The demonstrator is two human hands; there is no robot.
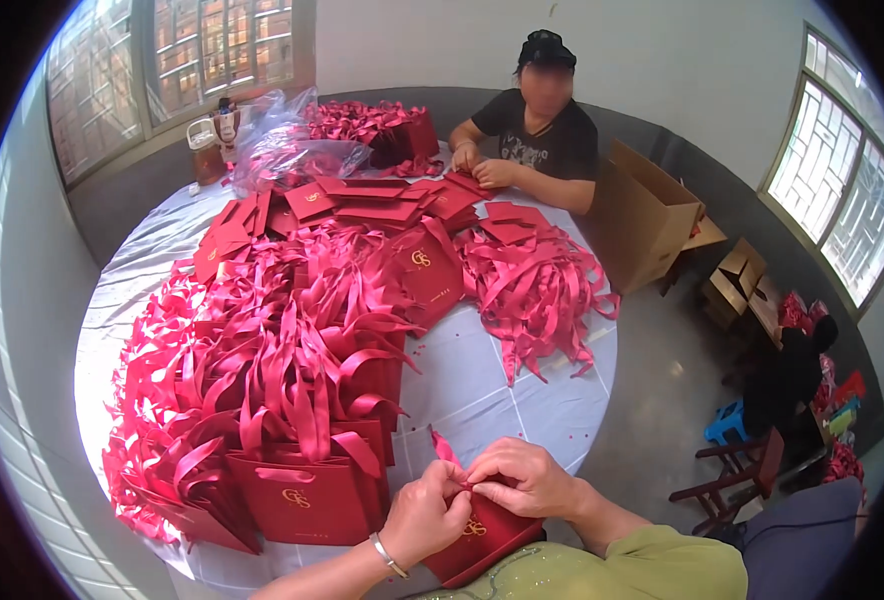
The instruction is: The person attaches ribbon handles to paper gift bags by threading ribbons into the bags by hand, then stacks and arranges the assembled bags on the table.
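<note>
1. At the near edge of the tabletop [477, 385], a red paper bag [497, 540] is lying tilted in front of the person's green top [602, 575].
2. The left hand [428, 513], with a silvery bangle [389, 556] circling its wrist, is closing its grip at the bag's upper edge, thumb and fingers pinching a pink ribbon [443, 447].
3. The right hand [524, 478] is meeting it there from the right, its grip also pinching the ribbon; the fingers are hiding exactly how it is running through the bag.
4. On the near left, ribbon-handled red bags [302, 500] are standing crowded together, their pink loops spilling over one another.
5. Farther right, a heap of loose ribbons [542, 290] is spreading across the tabletop, and flat red bags [377, 208] are lying stacked toward the far side.
6. Across the tabletop, a co-worker [537, 135] in a black shirt and cap is sitting, both hands working at a red piece.
7. On the far left, a clear plastic bag [287, 150] is slumping near a brown container [205, 160].
8. To the right, an open cardboard box [637, 220] is standing beside the co-worker.
</note>
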